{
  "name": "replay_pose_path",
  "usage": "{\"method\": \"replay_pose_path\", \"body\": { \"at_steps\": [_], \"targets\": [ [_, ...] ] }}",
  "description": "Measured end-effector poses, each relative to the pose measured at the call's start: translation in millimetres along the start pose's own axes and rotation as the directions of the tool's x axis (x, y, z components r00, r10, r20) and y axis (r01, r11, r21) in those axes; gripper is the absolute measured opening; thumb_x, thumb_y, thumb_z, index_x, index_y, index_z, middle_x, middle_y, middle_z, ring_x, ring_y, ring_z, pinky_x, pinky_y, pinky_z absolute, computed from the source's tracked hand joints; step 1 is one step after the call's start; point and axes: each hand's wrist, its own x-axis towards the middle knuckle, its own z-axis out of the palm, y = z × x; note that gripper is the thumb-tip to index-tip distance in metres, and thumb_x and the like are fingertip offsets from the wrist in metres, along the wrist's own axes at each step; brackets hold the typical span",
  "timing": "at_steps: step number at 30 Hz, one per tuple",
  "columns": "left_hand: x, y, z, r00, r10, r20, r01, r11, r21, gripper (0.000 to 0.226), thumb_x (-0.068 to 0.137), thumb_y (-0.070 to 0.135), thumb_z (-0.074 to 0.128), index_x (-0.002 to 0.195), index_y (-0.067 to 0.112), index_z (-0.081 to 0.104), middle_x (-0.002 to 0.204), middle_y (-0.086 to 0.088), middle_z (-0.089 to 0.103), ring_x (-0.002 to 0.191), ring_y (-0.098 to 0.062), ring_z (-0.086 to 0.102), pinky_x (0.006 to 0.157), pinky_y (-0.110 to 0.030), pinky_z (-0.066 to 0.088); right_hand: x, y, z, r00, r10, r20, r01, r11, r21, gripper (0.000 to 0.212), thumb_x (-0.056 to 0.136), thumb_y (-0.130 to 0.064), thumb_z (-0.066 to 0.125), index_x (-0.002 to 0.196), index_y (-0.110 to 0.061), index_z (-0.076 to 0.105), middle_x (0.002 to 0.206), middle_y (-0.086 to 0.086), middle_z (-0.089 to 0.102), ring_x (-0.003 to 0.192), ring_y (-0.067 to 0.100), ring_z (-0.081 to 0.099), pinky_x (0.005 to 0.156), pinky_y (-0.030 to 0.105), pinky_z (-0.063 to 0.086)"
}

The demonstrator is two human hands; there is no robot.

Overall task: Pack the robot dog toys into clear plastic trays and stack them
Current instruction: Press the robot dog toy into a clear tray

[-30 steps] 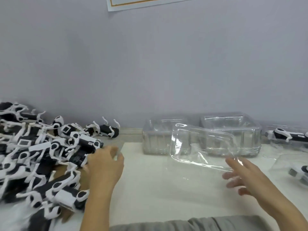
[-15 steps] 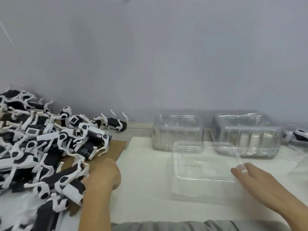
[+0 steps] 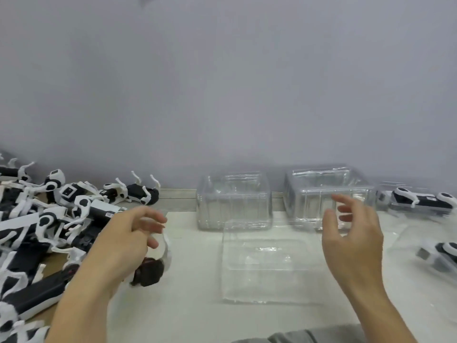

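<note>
Left hand [image 3: 128, 241] was curled around one dog [image 3: 150, 266] at lower left centre, lifted just off the pile [image 3: 44, 233]; grip looked loose and blurred, so we couldn't tell exactly how the fingers sat on it. Right hand [image 3: 353, 241] hovered with fingers spread and slightly bent, holding nothing, over the right edge of the empty tray [image 3: 269, 263] lying flat at centre.

Progress, as we judged it: early to middle. Pile at left was large, many dogs unpacked. Two tray stacks [image 3: 235, 201] [image 3: 326, 194] sat behind the empty tray at the wall, apparently empty. At the right edge, packed dogs [image 3: 420, 201] showed in clear plastic, upper one and a lower one [image 3: 440, 256], so at least a couple were done. We couldn't see any finished stack whole.

Writing: small label on one dog [image 3: 108, 214] in the pile, too small to read. No brand legible anywhere.
</note>
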Motion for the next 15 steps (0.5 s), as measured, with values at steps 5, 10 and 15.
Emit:
{"method": "replay_pose_path", "body": {
  "at_steps": [5,10,15],
  "targets": [
    [-14.4,45.5,32.0,0.930,0.364,-0.041,-0.365,0.909,-0.200,0.065,0.089,-0.019,0.030,0.078,0.031,0.070,0.079,0.008,0.070,0.053,-0.005,0.053,0.053,-0.014,0.045,-7.5,-34.4,19.3,0.984,-0.095,0.150,0.050,0.960,0.275,0.021,0.089,-0.015,0.049,0.083,-0.025,0.067,0.068,0.000,0.063,0.058,0.008,0.056,0.052,0.015,0.042],
    [-34.7,67.8,73.5,0.793,0.608,-0.036,-0.602,0.773,-0.200,0.049,0.087,-0.005,0.033,0.076,0.027,0.070,0.063,0.017,0.059,0.055,-0.006,0.051,0.055,-0.011,0.038,-14.6,-58.1,43.2,0.583,0.239,0.776,-0.648,0.713,0.267,0.042,0.105,-0.035,0.038,0.095,-0.004,0.064,0.074,0.018,0.073,0.067,0.029,0.072,0.061,0.031,0.056],
    [-49.7,75.1,97.6,0.655,0.747,0.117,-0.706,0.659,-0.258,0.043,0.071,-0.009,0.034,0.070,0.018,0.067,0.065,0.015,0.058,0.060,-0.011,0.049,0.058,-0.008,0.039,-4.4,-47.8,41.1,0.422,0.127,0.898,-0.802,0.515,0.304,0.060,0.099,-0.056,0.041,0.070,-0.009,0.063,0.068,0.007,0.059,0.060,0.021,0.064,0.072,0.041,0.057]
  ]
}}
